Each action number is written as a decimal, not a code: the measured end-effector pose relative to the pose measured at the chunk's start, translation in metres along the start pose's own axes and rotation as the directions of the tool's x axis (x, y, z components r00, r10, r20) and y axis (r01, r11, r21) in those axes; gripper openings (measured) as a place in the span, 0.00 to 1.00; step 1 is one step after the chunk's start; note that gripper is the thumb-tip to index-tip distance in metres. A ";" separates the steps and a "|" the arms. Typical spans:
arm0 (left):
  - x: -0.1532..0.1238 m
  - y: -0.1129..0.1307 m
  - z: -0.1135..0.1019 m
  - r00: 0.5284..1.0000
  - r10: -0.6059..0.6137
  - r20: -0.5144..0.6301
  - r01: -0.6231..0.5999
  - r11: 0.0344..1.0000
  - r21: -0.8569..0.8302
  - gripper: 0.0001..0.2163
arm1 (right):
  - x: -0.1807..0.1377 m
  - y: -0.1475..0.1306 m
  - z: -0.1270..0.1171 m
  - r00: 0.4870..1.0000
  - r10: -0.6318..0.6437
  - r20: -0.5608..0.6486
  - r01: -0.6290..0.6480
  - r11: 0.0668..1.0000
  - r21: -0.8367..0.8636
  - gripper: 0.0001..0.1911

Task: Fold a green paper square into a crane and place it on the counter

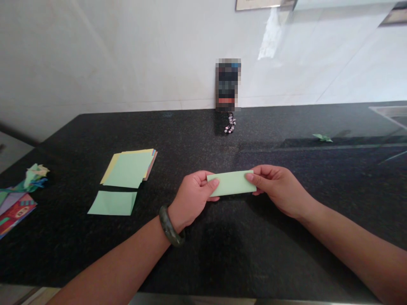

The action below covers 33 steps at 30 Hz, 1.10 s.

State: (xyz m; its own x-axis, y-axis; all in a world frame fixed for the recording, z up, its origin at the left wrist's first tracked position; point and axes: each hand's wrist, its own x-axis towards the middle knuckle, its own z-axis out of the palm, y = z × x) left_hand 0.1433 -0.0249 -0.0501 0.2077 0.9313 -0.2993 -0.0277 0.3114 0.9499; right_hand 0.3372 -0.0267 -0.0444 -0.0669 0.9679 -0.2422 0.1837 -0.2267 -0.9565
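Between my two hands, a folded strip of light green paper (233, 184) is held just above the dark countertop (197, 140). My left hand (196, 195), with a dark green bangle (171, 226) on its wrist, pinches the strip's left end, thumb on top and fingers underneath. At the right end, my right hand (277, 186) grips it the same way. To the left lies a stack of coloured paper squares (129, 168), a green one uppermost. Nearer to me than the stack is a creased green sheet (112, 203).
A phone-like object (227, 84), pixelated, leans on the wall with a beaded strap (230, 123) below. A small folded green paper piece (323, 137) lies at the right. Crumpled paper pieces (35, 177) and a red paper packet (19, 214) sit at the far left.
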 end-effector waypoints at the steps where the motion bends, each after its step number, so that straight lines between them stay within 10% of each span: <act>1: 0.000 0.000 0.000 1.000 0.000 0.000 0.000 1.000 -0.002 0.07 | 0.000 0.000 0.000 1.000 -0.001 0.001 0.001 1.000 -0.002 0.13; 33: -0.001 0.001 0.001 1.000 0.006 -0.015 -0.006 1.000 -0.012 0.08 | -0.001 -0.002 0.000 1.000 -0.026 -0.007 0.026 0.999 -0.039 0.16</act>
State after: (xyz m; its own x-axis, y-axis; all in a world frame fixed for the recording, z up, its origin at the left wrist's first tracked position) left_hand 0.1440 -0.0254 -0.0487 0.1929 0.9357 -0.2953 -0.0408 0.3083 0.9504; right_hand 0.3369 -0.0275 -0.0425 -0.0644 0.9744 -0.2156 0.2205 -0.1968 -0.9553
